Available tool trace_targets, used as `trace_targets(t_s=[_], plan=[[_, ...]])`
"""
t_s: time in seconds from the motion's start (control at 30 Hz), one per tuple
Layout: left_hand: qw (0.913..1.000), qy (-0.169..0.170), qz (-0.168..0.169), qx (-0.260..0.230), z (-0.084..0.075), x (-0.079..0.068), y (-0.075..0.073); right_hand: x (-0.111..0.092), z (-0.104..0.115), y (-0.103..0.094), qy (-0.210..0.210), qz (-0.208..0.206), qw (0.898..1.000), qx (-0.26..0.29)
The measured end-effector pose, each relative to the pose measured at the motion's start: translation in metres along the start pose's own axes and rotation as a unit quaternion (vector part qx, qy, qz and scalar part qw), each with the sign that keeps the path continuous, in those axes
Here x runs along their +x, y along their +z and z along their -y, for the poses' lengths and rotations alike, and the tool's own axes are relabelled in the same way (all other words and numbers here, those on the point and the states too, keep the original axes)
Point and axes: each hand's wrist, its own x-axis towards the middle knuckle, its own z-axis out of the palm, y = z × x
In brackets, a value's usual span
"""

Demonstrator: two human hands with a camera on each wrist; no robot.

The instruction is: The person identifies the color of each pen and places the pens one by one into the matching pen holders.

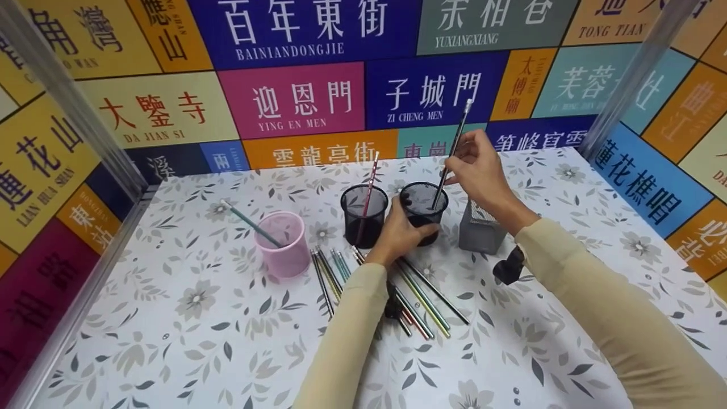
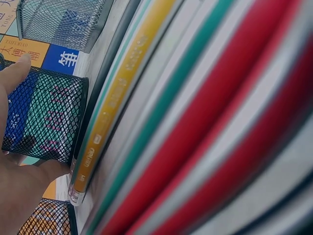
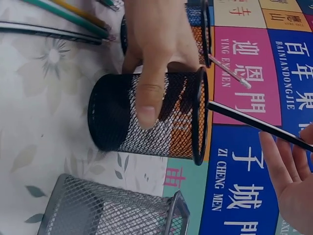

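Head view: a person's left hand (image 1: 402,232) grips a black cup (image 3: 168,120) near the far edge of the table (image 1: 182,352) while the right hand (image 1: 480,167) pinches a tilted black pencil (image 1: 456,139), its lower end at the cup's mouth. Toward the left edge stand a second cup (image 1: 352,221) with a red pencil (image 1: 369,190) and a pink cup (image 1: 284,258) with a green pencil (image 1: 250,224); toward the right edge, a gray cup (image 1: 480,236). Loose pencils (image 2: 195,117) lie in front.

From the head view, we look forward and down over the table (image 1: 170,363) toward the lettered wall (image 1: 306,96). Both wrist views lie sideways: the left places us very near the pencils (image 2: 111,100), the right near the held black mesh cup (image 3: 112,115), which all three views share.
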Motion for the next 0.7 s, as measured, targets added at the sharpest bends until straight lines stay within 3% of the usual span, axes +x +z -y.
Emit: trace_targets(t_s=[0.23, 0.5, 0.7], plan=[[0.9999, 0.009, 0.0, -0.01, 0.001, 0.0, 0.001, 0.0, -0.009, 0.013, 0.008, -0.018, 1.0, 0.0], [0.9997, 0.024, -0.002, 0.006, 0.003, 0.001, 0.0, -0.007, -0.025, 0.03, 0.01, 0.007, 0.995, -0.1], [0.9994, 0.032, 0.0, 0.011, 0.004, 0.002, -0.001, -0.01, -0.03, 0.038, 0.015, 0.02, 0.994, -0.105]])
